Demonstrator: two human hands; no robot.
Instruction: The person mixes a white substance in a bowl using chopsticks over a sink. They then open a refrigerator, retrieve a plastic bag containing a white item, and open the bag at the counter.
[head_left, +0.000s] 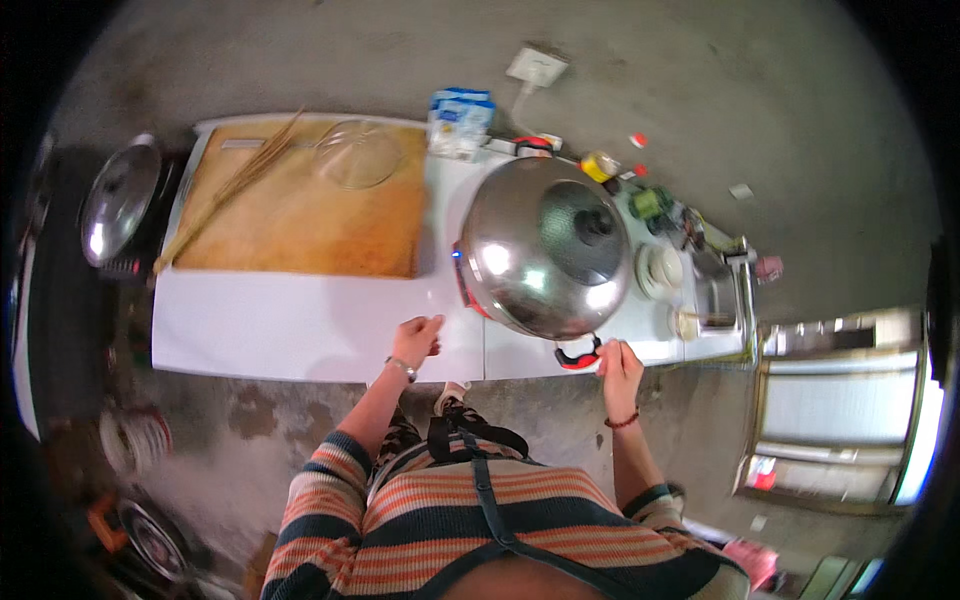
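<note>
A large lidded metal pan (517, 225) with a glass window and a dark knob in its lid rests on the white counter (300, 322). Its near handle, black and red, points toward me. My right hand (621, 375) is just beside that handle with its fingers drawn together; whether it touches the handle, I cannot tell. Left of the pan, my left hand (418, 336) hovers over the counter, fingers curled and nothing visible in them. A wooden board (315, 232) lies further left, bearing a clear round lid (358, 154) and a bundle of thin stalks (240, 180).
Blue-and-white packets (459, 124) stand behind the pan. To its right are stacked bowls (664, 268), jars (651, 202) and a metal sink (714, 292). Another glass-lidded pan (121, 202) sits beyond the counter's left end. A socket (537, 67) is on the wall.
</note>
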